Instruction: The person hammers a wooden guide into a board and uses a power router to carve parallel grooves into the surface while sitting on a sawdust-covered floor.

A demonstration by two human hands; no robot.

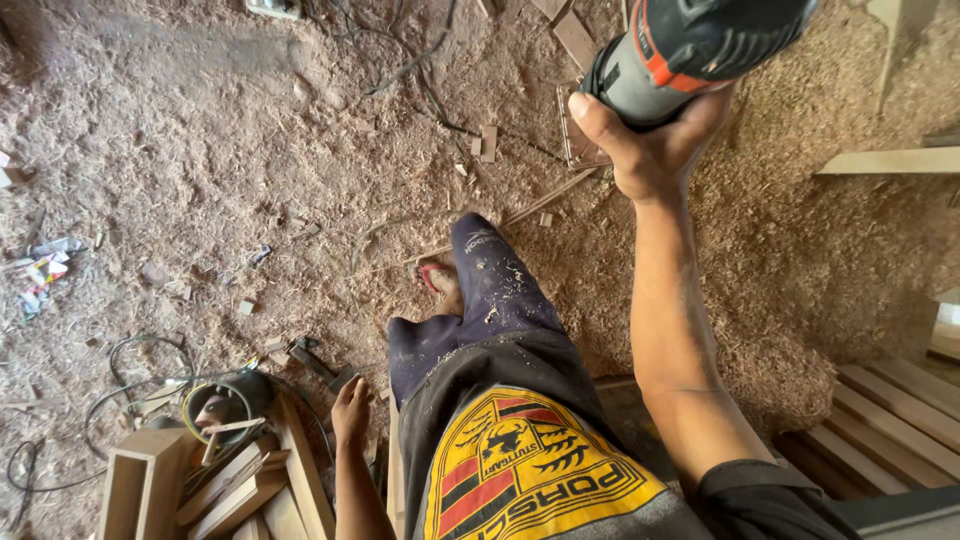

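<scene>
My right hand (655, 150) is clenched around the grey body of a power tool (690, 45) with an orange-red band, held up high toward the camera at the top right; its working end runs out of view. My left hand (350, 412) hangs low by my hip, fingers loose, grasping nothing, just above stacked wooden boards (255, 480). Beneath me, a sawdust-covered floor (200, 180) carries offcuts (487, 143), black cables (140, 350) and a small round tin (225, 405). Wooden slats (890, 410) lie lower right.

Crumpled wrappers (42, 268), white with red and yellow, lay on the sawdust floor (200, 150) at far left; possibly packaging, too small to tell.
</scene>
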